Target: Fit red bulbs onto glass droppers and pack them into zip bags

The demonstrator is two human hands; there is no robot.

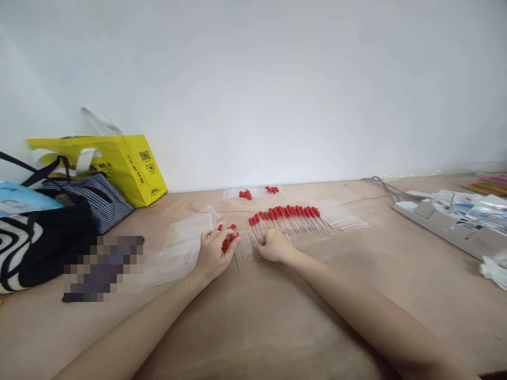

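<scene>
From where I stand, the left hand [216, 253] has its thumb and fingertips drawn together, its grip apparently pinching a small, glossy red bulb [234, 236], held by the edge, perhaps because so little a piece leaves no room for the palm. The right hand [277, 246] is curled low, fingers bunched; I can't tell whether that grip is clamped on anything. Between the hands lie slim, clear, bare tubes [247, 245], side by side on the tan bench [253, 327], seemingly so that they don't cross. Beyond the right hand, clear tubes with red bulb ends [293, 212] fan out, ends all facing the wall, probably to keep the row orderly. A flat, clear plastic bag [184, 232] lies by the left hand; farther back, near the wall, more red-ended pieces [245, 195] sit in two clusters, well apart from the fingers
</scene>
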